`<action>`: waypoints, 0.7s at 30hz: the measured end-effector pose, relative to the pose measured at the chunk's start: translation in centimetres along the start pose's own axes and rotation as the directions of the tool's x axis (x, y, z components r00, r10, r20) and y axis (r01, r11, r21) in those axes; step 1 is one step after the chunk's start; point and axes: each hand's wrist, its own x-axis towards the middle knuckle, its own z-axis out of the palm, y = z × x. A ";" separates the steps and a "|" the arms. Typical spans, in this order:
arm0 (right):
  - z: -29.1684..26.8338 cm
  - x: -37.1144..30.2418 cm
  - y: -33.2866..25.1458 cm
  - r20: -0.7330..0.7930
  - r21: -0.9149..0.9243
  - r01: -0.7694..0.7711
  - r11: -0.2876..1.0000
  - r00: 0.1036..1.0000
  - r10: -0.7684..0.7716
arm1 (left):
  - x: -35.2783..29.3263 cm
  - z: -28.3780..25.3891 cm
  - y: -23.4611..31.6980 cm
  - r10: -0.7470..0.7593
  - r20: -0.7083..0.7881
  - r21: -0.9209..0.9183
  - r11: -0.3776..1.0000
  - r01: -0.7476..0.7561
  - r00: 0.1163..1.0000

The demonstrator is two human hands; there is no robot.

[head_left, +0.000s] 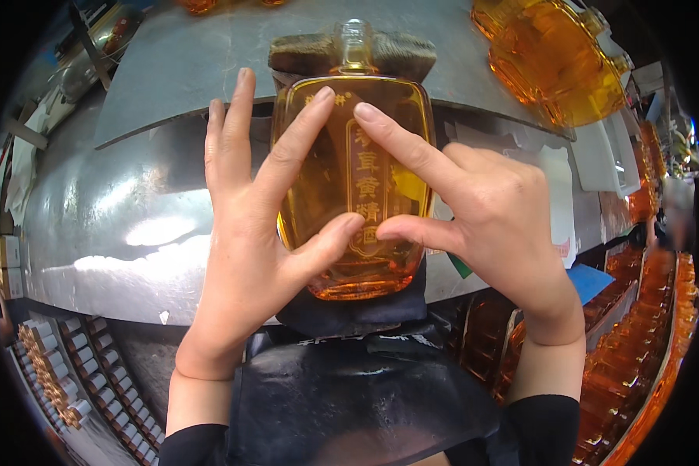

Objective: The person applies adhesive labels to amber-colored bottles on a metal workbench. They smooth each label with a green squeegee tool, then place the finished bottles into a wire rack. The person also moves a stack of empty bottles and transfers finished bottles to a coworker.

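A large amber glass bottle with gold lettering lies flat on its back before me, its clear neck pointing away. The neck end rests on a brown padded support. My left hand is spread over the bottle's left side, with index fingertip and thumb on or just above the front face. From the right, my right hand reaches over with index finger and thumb extended and the other fingers curled. Neither hand grips the bottle. Whether the fingertips press on the glass I cannot tell.
A metal worktable spans the middle. More amber bottles lie at the far right. Crates of amber bottles stand low on the right, beside a blue sheet. Rows of small white cylinders fill trays at the lower left.
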 end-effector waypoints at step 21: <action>-2.8 -0.2 6.1 0.160 0.917 -0.326 0.232 0.831 0.533 | 0.5 -0.5 -0.5 0.030 0.083 -0.156 0.988 -0.017 0.996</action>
